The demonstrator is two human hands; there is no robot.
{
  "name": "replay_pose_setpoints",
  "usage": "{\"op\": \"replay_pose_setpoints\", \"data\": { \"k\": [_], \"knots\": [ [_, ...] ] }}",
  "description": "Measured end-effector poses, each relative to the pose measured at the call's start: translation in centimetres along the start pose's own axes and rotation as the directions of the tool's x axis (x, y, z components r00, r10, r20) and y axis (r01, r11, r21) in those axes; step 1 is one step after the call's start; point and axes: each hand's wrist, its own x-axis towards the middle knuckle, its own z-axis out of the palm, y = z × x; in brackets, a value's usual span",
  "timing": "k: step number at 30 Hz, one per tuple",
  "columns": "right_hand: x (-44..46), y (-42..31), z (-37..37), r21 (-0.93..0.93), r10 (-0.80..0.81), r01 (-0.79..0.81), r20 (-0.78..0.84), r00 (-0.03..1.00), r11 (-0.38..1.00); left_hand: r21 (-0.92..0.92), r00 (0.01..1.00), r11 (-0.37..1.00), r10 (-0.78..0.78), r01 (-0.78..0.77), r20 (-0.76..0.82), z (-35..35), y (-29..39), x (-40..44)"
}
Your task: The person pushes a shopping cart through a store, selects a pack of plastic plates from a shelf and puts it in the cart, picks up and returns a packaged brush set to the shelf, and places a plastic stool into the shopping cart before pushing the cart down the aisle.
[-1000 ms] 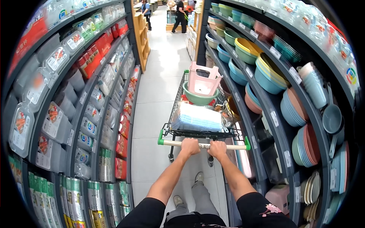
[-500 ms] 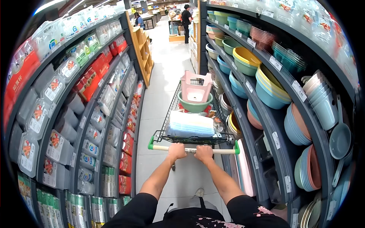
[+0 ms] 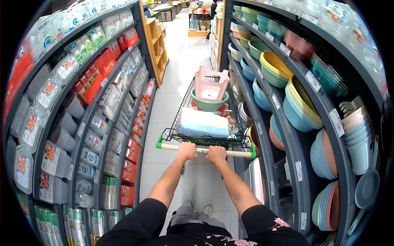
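Both hands are on the pale handlebar of a shopping cart [image 3: 180, 119]. My left hand [image 3: 188, 151] wraps round the bar left of its middle, and my right hand [image 3: 216, 154] grips it a short way to the right. The cart handlebar [image 3: 234, 153] has green end caps. Inside the wire basket, a stack of folded white and light-blue cloth [image 3: 203, 123] lies nearest me. Behind it sits a green basin [image 3: 209, 103] with a pink plastic stool [image 3: 211, 84] standing in it. Red and clear packaging is partly hidden between them.
Shelves of packaged plastic boxes [image 3: 48, 98] and bags line the left side. On the right are stacked coloured basins [image 3: 297, 108], cups and a ladle [image 3: 366, 188]. The tiled aisle floor [image 3: 174, 65] runs ahead past a wooden rack [image 3: 156, 45]; a person in dark clothing is partly visible beyond.
The view has tilted downward and moved slightly forward along the aisle. The cart now sits at a slight angle, its handle's left end higher. Both hands keep their hold.
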Motion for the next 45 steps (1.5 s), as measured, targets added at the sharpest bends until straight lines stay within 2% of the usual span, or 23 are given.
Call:
{"op": "replay_pose_setpoints", "data": {
  "k": [11, 17, 20, 31, 34, 37, 45],
  "knots": [
    [8.0, 0.1, -1.3, -0.020, 0.008, -0.008, 0.038, 0.999, 1.000, -0.030, 1.000, 0.999, 0.017, -0.018, -0.019, -1.4, -3.6, 7.4],
    [11.9, -0.3, -1.5, -0.080, -0.012, 0.024, 0.147, 0.989, 0.997, -0.083, 0.999, 0.996, 0.015, -0.018, -0.041, -1.7, -5.6, 10.3],
    [13.8, -1.1, -1.7, -0.072, 0.030, -0.021, 0.125, 0.992, 0.997, -0.078, 0.999, 0.996, 0.040, -0.042, -0.031, -1.9, -7.4, 11.7],
    [17.6, -1.4, -0.9, -0.057, -0.015, 0.020, 0.086, 0.996, 0.998, -0.116, 0.999, 0.992, 0.038, -0.042, -0.035, -3.2, -9.8, 14.9],
    [18.3, -1.4, -0.2, -0.062, -0.039, 0.041, 0.024, 0.999, 0.997, -0.122, 0.999, 0.992, 0.035, -0.037, -0.020, -2.7, -10.5, 15.5],
    [19.2, -1.4, -0.3, -0.066, -0.029, 0.033, 0.057, 0.998, 0.997, -0.123, 0.998, 0.992, 0.030, -0.038, -0.062, -2.6, -10.8, 16.1],
    [21.4, 0.1, -0.2, -0.073, -0.083, 0.086, 0.051, 0.995, 0.994, -0.128, 0.999, 0.992, 0.009, -0.014, -0.038, -3.1, -10.7, 17.7]
  ]
}}
